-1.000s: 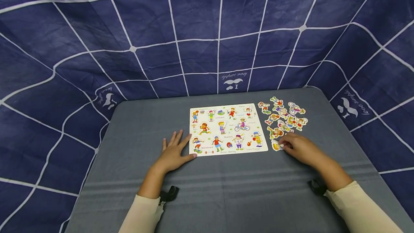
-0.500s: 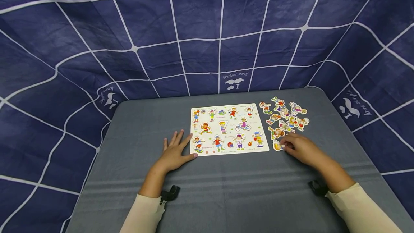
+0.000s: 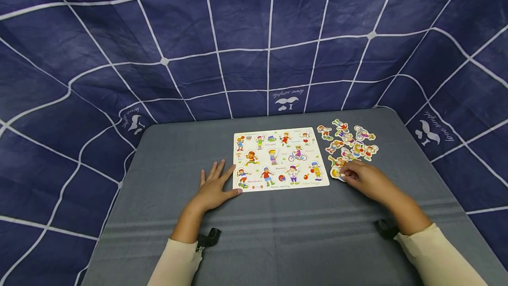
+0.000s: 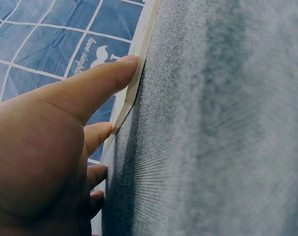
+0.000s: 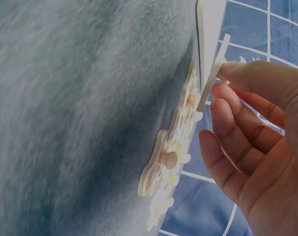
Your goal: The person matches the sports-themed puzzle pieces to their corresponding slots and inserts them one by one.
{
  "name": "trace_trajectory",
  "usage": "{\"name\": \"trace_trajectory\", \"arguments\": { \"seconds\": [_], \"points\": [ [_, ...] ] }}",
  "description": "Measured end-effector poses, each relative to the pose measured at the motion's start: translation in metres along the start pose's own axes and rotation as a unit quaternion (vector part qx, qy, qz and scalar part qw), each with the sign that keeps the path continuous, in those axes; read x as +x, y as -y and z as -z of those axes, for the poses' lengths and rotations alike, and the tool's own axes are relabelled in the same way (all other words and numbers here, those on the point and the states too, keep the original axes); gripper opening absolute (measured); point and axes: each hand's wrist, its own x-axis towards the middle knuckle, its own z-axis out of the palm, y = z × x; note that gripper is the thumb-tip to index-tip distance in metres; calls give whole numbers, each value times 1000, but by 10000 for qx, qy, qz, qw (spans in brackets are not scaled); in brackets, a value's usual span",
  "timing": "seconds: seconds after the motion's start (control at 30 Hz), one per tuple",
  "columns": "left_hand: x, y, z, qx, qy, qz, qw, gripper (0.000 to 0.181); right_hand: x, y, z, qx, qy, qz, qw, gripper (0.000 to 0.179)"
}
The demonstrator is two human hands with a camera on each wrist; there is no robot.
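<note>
A cream wooden puzzle board printed with colourful sports figures lies flat on the table. My left hand rests at its near left corner with the fingers spread. In the left wrist view the thumb tip touches the edge of the board. My right hand pinches a small cut-out puzzle piece between thumb and fingers, just right of the board. Seen from the right wrist, that puzzle piece is tilted and raised over the other pieces; the fingertips hide part of it.
Several loose figure-shaped puzzle pieces with knobs lie in a cluster right of the board, some overlapping. The grey cloth-covered table is bordered by dark blue cloth walls with white grid lines.
My right hand has shifted slightly left and away from me with the pinched puzzle piece, which now overlaps a neighbouring piece in the head view. The left hand stays at the board's corner.
</note>
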Motion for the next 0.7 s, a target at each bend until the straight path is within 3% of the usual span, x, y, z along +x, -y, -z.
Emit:
{"name": "trace_trajectory", "arguments": {
  "seconds": [0.7],
  "points": [
    [-2,-2,1,-70,-66,0,10000,91,22,15,-8,87,49,-242,9997,10]
  ]
}}
